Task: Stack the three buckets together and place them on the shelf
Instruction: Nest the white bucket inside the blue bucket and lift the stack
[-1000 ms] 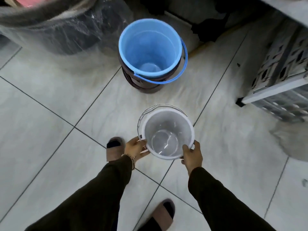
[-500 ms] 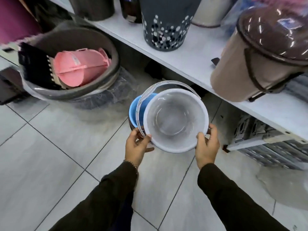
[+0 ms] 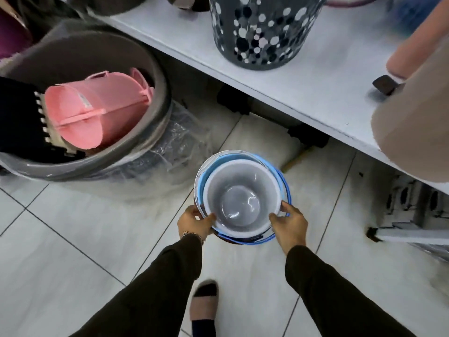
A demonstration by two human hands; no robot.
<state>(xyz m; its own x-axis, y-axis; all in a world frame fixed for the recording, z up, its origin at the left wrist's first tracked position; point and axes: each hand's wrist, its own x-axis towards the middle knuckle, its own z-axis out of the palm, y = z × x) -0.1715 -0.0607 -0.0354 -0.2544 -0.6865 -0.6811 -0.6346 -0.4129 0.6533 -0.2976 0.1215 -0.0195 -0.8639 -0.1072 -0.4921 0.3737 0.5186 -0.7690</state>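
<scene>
Stack, three nested on the floor tiles below the white shelf (image 3: 303,76): I have just sunk the white bucket (image 3: 239,198), held aloft half a second ago, into the blue bucket (image 3: 283,181) over a dark one, left hand (image 3: 194,223) and right hand (image 3: 289,223) gripping its rim; shelving remains.

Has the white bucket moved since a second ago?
Yes. The white bucket was held above the floor tiles, apart from the blue bucket. It now sits nested inside the blue one, with the left hand and right hand on its rim.
</scene>
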